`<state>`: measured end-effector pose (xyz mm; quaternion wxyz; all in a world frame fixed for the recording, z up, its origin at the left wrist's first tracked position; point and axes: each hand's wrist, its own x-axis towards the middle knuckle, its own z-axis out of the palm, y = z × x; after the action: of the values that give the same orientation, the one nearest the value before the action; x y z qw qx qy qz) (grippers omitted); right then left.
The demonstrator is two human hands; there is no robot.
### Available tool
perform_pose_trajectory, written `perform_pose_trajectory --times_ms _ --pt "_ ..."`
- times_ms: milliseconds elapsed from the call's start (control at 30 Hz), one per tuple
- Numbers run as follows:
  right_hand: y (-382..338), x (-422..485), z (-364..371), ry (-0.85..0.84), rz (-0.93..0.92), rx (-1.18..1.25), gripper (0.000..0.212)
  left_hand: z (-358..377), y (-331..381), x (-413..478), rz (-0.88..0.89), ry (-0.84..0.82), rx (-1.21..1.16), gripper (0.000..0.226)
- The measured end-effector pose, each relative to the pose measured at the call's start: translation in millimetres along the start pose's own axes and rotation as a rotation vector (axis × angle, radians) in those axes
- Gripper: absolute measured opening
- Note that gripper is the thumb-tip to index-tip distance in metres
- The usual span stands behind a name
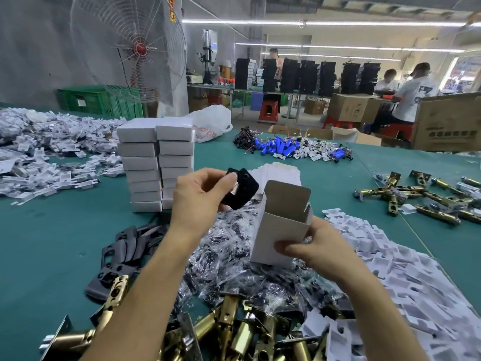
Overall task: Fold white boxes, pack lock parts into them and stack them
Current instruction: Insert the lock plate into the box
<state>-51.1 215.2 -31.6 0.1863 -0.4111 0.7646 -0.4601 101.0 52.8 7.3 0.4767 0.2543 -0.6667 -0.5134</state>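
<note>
Hands as I see them | left hand (pixel 200 196) grips black plate (pixel 240 190) | right hand (pixel 309 246) holds open white box (pixel 279 230) upright over tabletop (pixel 52 243)

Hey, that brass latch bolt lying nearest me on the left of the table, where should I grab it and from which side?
Probably the round brass barrel, pinched across its width from above. It lies flat on the green table, pointing away from you, so its curved sides are exposed. The flat faceplate at the near end is thin and sharp-edged, a poorer grip. Both hands are full: left hand holds a black plate, right hand the open white box.
</note>
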Motion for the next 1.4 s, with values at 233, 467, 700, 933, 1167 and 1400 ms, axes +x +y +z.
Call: perform_pose_trajectory --times_ms 233,467,700,933,1167,1400 --pt "-7 -1 -5 0.075 -0.067 0.021 0.042 5 -15 2 -0.082 -0.011 0.118 0.016" --pt "-6 -1 -4 0.085 -0.052 0.032 0.034 -8 -33 3 -0.139 -0.162 0.677 0.028" --pt "-8 -2 -4 0.094 -0.051 0.014 0.034 -12 -39 0 -0.175 -0.224 0.955 0.017" --pt "-11 -3 -4 0.126 -0.043 -0.026 0.035 -14 -27 0 -0.258 -0.388 0.996 0.033" --pt "-11 -4 -4 0.113 -0.034 -0.023 0.037 -14 -32 -1 -0.256 -0.459 0.952 0.029" --pt "-13 -5 -4 0.126 -0.037 -0.044 0.035 -10 -30 5 -0.020 -0.127 1.053 0.025"
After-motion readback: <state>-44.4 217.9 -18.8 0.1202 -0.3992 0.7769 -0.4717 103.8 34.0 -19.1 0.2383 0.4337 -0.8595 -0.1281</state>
